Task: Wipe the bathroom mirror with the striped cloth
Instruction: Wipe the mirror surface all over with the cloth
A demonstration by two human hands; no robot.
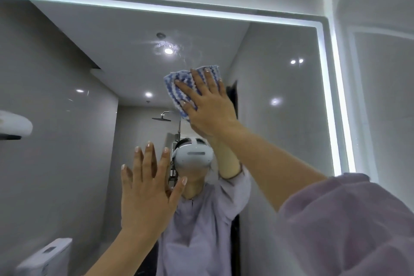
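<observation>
The bathroom mirror [280, 78] fills most of the view, edged by a lit white strip along its top and right side. My right hand [208, 105] presses the blue-and-white striped cloth [177, 87] flat against the glass in the upper middle, fingers spread straight over it. My left hand [147, 190] rests lower on the mirror with straight, spread fingers and holds nothing. Wet smears [168, 46] show on the glass just above and left of the cloth.
The mirror reflects a person in a lilac top with a white headset [193, 157], a shower head [161, 117] and a toilet tank [47, 257]. A white wall [380, 74] borders the mirror on the right. A white fixture [13, 125] juts in at the left edge.
</observation>
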